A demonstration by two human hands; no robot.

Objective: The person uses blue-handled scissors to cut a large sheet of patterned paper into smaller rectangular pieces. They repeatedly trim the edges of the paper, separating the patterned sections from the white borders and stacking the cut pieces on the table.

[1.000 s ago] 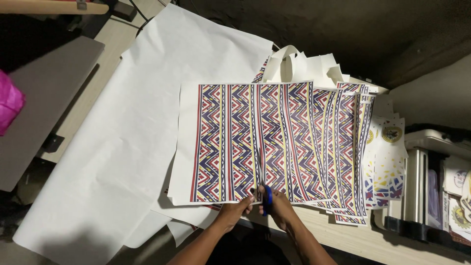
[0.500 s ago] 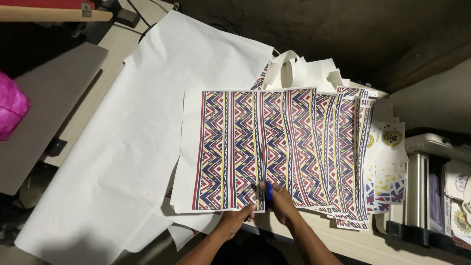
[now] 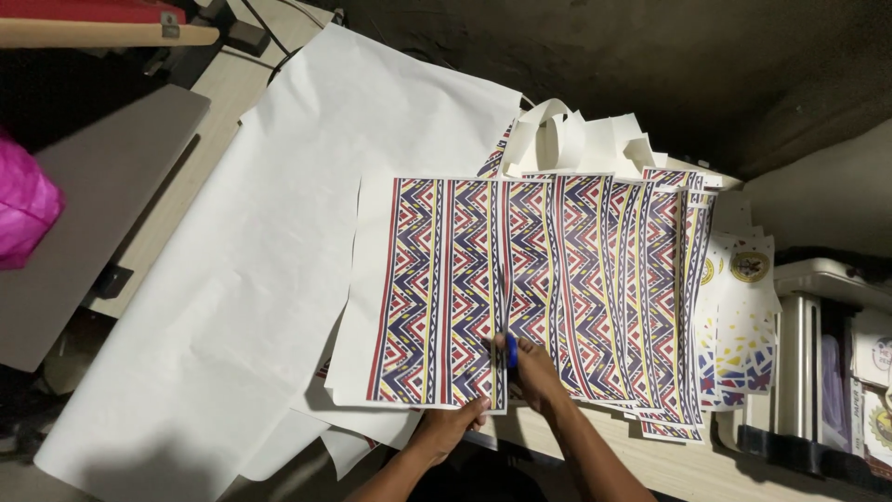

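A printed sheet (image 3: 437, 288) with red, blue and yellow zigzag stripes lies on top of a fanned stack of similar sheets (image 3: 641, 297). My right hand (image 3: 537, 374) is closed on blue-handled scissors (image 3: 510, 353) at the sheet's near edge, on a line between two stripes. Just left of it, my left hand (image 3: 453, 423) pinches the bottom edge of the same sheet. The blades are mostly hidden against the pattern.
A large white paper sheet (image 3: 279, 242) covers the table to the left. White bag handles (image 3: 567, 139) lie behind the stack. Other printed sheets (image 3: 743, 316) and a machine (image 3: 818, 372) are at the right. At the far left are a pink bundle (image 3: 23, 209) and a grey board (image 3: 84, 214).
Both hands and the scissors have crept slightly forward into the sheet's near edge. The stack of sheets has not moved.
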